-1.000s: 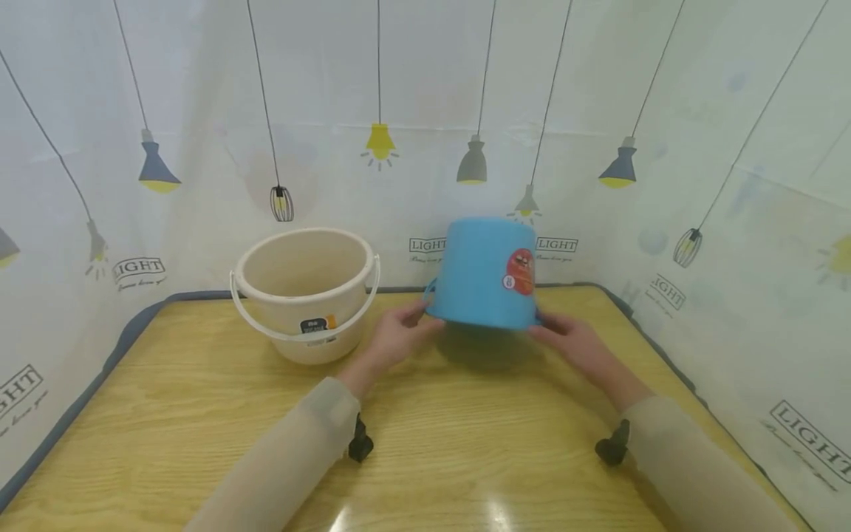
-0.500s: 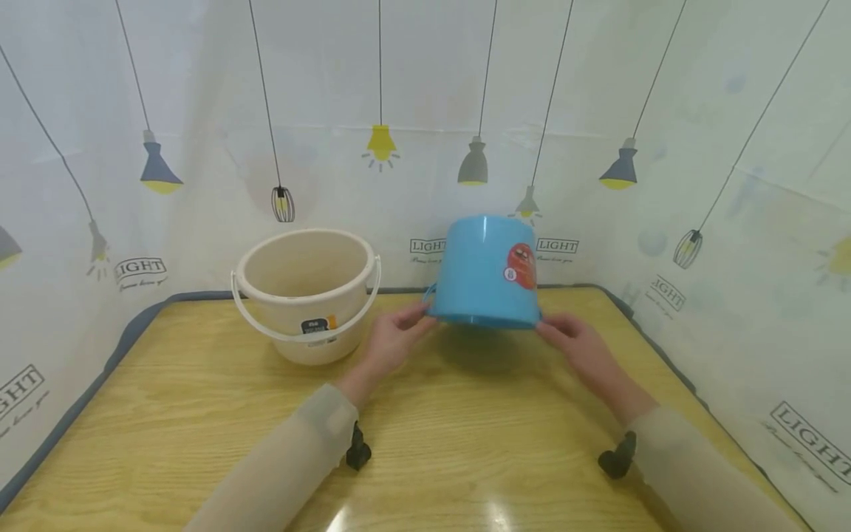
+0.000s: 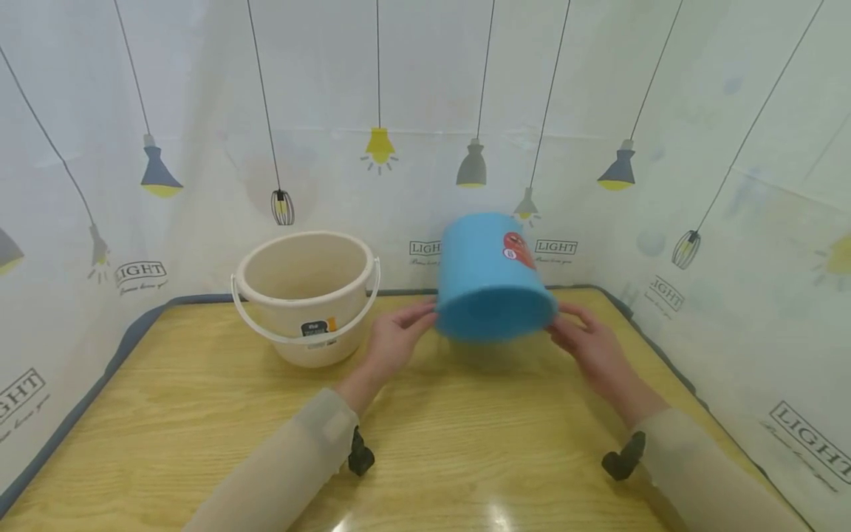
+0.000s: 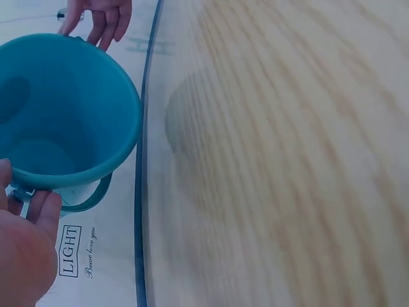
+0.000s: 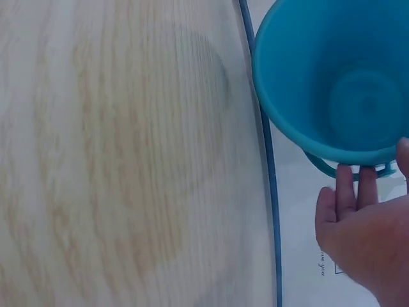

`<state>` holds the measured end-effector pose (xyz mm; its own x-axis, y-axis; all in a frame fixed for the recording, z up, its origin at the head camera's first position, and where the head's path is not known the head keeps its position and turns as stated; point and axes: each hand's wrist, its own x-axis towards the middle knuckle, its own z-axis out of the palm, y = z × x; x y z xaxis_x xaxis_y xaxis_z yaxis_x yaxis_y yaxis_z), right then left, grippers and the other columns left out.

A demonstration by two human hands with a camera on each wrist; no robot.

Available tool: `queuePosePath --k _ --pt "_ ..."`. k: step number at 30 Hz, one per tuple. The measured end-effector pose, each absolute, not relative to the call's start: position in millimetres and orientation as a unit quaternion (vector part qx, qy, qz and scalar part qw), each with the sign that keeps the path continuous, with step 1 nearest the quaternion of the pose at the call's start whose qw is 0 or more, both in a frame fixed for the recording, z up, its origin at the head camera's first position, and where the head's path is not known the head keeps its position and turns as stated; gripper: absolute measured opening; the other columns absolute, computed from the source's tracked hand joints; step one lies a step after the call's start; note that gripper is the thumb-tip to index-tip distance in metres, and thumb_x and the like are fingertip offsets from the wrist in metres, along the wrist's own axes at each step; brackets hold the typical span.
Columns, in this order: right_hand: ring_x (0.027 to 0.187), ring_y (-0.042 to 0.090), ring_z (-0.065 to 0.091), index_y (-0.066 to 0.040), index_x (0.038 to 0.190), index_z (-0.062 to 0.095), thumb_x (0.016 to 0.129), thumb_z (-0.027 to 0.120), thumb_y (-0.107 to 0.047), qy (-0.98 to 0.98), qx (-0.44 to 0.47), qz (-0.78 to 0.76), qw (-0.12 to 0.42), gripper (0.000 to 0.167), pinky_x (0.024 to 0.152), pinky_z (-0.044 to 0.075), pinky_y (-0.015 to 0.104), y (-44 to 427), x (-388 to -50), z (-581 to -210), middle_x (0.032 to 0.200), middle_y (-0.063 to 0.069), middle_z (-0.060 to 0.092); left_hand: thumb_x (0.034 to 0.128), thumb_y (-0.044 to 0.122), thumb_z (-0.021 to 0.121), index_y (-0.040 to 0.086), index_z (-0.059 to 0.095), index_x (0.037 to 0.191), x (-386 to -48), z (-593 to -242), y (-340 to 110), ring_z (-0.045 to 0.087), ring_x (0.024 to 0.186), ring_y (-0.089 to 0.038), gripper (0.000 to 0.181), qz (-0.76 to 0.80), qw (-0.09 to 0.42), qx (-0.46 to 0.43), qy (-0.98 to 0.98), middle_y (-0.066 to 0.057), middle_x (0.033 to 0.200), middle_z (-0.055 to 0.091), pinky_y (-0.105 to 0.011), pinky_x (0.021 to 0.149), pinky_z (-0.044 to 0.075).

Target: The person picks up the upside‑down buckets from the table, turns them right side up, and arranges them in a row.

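Observation:
A blue bucket (image 3: 479, 258) is tilted in the air above the far part of the table, its mouth facing forward and down. A red sticker (image 3: 518, 250) is on its side. At the left of its rim my left hand (image 3: 392, 343) pinches the edge between thumb and fingers. On the opposite side, the right hand (image 3: 595, 351) grips the rim in the same way. Both wrist views look into the bucket, and nothing is visible inside. Its handle (image 4: 92, 198) hangs behind the rim near the left hand. In the right wrist view, fingertips (image 5: 345, 182) lie under the rim.
A cream bucket (image 3: 282, 318) with a white handle (image 3: 266, 332) stands upright on the wood-grain table (image 3: 439, 443), left of the blue one. A patterned cloth wall (image 3: 319, 89) rises close behind the table's far edge and along both sides.
The blue bucket has tipped from nearly upside down so its mouth now turns toward me. Both hands stay on the rim, the right one shifting slightly outward. The cream bucket stays put.

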<state>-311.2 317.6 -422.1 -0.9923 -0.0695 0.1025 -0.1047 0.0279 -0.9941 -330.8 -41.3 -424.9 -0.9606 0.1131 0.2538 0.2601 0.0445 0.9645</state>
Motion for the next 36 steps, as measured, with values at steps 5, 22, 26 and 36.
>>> queuePosePath --k 5,22,26,36 --pt "0.112 0.001 0.076 -0.023 0.138 0.072 0.112 0.067 -0.025 -0.724 0.075 0.684 0.040 0.027 0.102 0.062 0.021 319 -309 -418 0.114 -0.017 0.081 0.1028 0.012 0.077 0.007 0.077 0.134 -327 -423 -41 0.074 0.131 -0.032 0.032 -0.694 0.064 -0.142 -0.703 -0.012 0.137 0.077 -0.043 0.112 0.061" --pt "0.119 -0.001 0.072 -0.017 0.159 0.058 0.113 0.062 -0.040 -0.813 0.096 0.571 0.057 0.051 0.099 0.061 0.017 326 -301 -396 0.136 -0.014 0.074 0.1086 0.014 0.070 0.010 0.070 0.146 -317 -407 -52 0.080 0.116 -0.035 0.038 -0.665 0.062 -0.206 -0.715 -0.018 0.138 0.075 -0.048 0.112 0.062" --pt "0.118 0.001 0.074 -0.020 0.159 0.059 0.112 0.064 -0.043 -0.824 0.099 0.555 0.057 0.052 0.097 0.064 0.020 330 -301 -393 0.131 -0.009 0.078 0.1095 0.018 0.069 0.019 0.067 0.152 -314 -400 -56 0.079 0.112 -0.029 0.043 -0.629 0.056 -0.212 -0.746 -0.014 0.137 0.069 -0.051 0.108 0.063" --pt "0.113 0.006 0.076 -0.020 0.163 0.054 0.112 0.067 -0.032 -0.834 0.144 0.532 0.035 0.055 0.098 0.066 0.026 342 -301 -379 0.120 -0.010 0.079 0.1025 0.006 0.075 0.021 0.050 0.166 -313 -387 -67 0.073 0.113 -0.031 0.070 -0.572 0.047 -0.297 -0.763 -0.019 0.150 0.057 -0.044 0.100 0.067"
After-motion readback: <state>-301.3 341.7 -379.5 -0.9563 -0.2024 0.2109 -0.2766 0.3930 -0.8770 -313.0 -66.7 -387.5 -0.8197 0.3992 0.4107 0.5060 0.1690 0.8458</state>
